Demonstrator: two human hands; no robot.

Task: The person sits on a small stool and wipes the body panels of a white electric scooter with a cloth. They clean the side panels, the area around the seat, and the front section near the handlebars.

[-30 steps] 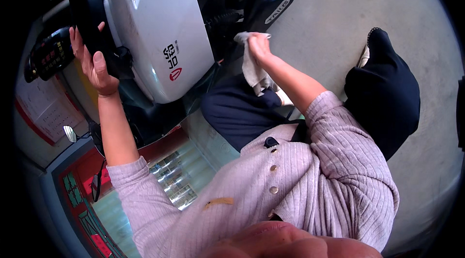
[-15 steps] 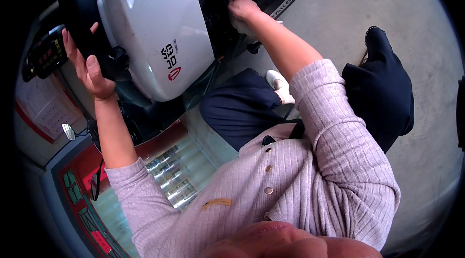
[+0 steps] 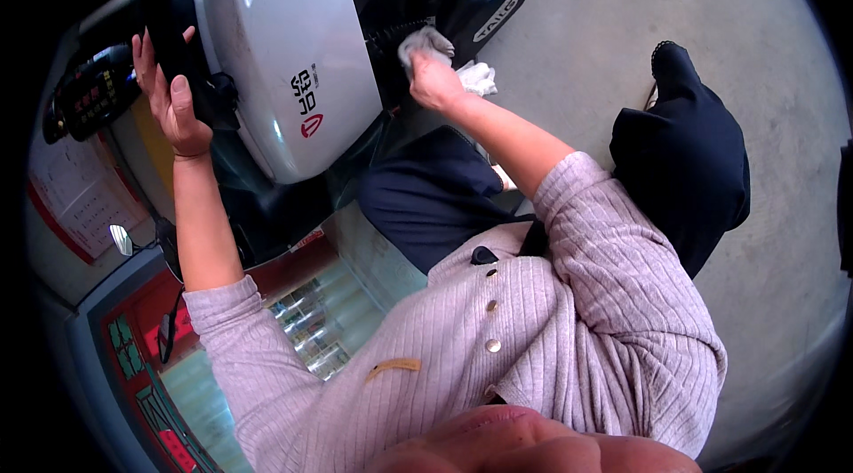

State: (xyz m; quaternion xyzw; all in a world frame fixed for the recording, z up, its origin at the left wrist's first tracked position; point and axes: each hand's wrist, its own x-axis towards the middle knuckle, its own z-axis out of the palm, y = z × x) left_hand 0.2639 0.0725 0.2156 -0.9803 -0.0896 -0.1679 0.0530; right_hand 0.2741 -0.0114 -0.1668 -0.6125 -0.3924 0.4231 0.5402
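Observation:
A motor scooter with a white side panel [image 3: 275,38] stands in front of me. My right hand [image 3: 435,82] grips a crumpled greyish-white cloth [image 3: 425,44] beside the dark parts next to the black rear cover [image 3: 493,7]. Part of the cloth hangs loose past my wrist. On the other side, my left hand [image 3: 178,113] is open, fingers stretched upward along a dark part of the scooter; that part hides some of the fingers. The exact spot under the cloth is hidden.
At the left are a black case-like object [image 3: 89,95], a red-edged printed sheet [image 3: 84,198] and a mirror [image 3: 121,239]. My dark-trousered legs [image 3: 680,153] are spread on the grey concrete floor [image 3: 613,20]. A red-framed doorway [image 3: 133,295] lies at the lower left.
My right hand has drawn back slightly toward me and left, bringing the cloth into clear view. My left hand stays beside the same dark part. The view has shifted a little.

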